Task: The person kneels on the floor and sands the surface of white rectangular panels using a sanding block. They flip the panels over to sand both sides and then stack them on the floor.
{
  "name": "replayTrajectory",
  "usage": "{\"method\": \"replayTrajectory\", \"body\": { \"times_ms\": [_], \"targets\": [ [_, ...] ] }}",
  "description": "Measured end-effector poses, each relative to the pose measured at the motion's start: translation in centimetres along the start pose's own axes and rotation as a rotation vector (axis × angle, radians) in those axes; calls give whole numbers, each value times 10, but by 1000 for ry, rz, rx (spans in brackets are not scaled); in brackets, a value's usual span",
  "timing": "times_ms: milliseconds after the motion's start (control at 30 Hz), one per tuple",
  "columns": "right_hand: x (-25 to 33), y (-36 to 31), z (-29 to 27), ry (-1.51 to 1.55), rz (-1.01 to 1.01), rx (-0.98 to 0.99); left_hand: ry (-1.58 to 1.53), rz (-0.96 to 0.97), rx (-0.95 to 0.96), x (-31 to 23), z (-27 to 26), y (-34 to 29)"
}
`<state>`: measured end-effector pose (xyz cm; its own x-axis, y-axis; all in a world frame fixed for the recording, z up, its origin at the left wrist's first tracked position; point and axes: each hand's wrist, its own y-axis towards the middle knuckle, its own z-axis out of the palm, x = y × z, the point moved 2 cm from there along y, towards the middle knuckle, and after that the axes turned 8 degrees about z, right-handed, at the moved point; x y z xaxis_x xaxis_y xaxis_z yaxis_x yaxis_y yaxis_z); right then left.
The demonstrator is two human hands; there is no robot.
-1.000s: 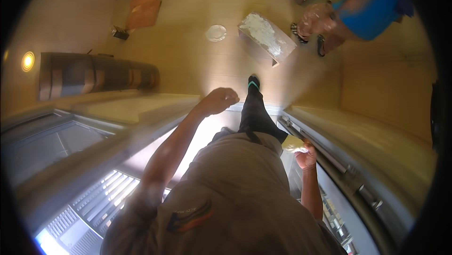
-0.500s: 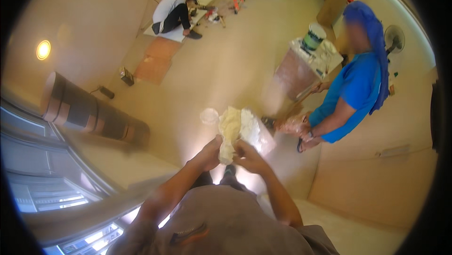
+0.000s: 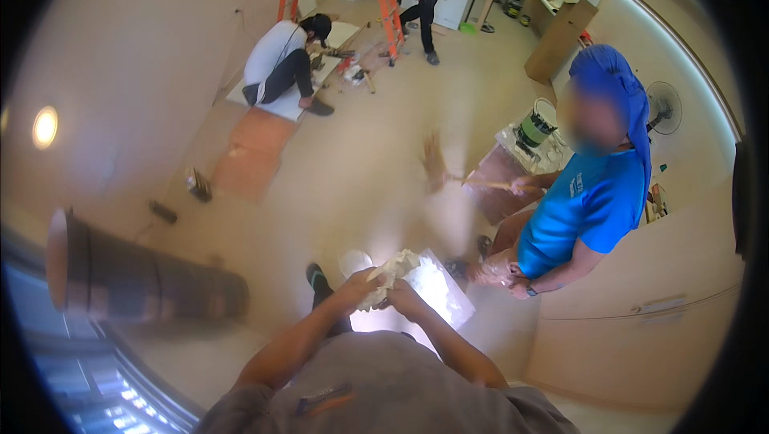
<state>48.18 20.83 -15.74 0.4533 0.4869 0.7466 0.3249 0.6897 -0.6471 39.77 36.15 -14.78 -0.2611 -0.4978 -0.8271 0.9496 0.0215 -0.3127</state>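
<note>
Floor: pale beige, smooth surface [image 3: 344,169]. Directly on it: low rectangular block with white-smeared top [image 3: 452,298], foreground; pale round flat object [image 3: 353,261] just left of the block, partly hidden. Left side: large dark grey cylinder with brownish bands [image 3: 156,278]; upright or lying, cannot tell. Beyond the cylinder: small dark elongated object [image 3: 163,211], small dark box-shaped object [image 3: 198,185]. Farther back: flat orange-brown sheet [image 3: 255,153], adjoining flat white board [image 3: 336,40]. Right of centre: box-shaped table with brown sides [image 3: 498,181]. Far side: orange stepladder [image 3: 386,5].

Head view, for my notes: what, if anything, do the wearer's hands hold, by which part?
A crumpled pale cloth or bag, left side in left hand, lower right side in right hand.
</note>
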Motion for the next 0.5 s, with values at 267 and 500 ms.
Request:
{"method": "replayTrajectory", "body": {
  "times_ms": [267,500],
  "targets": [
    [81,88,53,846,-78,434,833,493,153,-119,-131,57],
    [115,134,84,634,34,296,954,270,300,-149,-206,61]
  ]
}}
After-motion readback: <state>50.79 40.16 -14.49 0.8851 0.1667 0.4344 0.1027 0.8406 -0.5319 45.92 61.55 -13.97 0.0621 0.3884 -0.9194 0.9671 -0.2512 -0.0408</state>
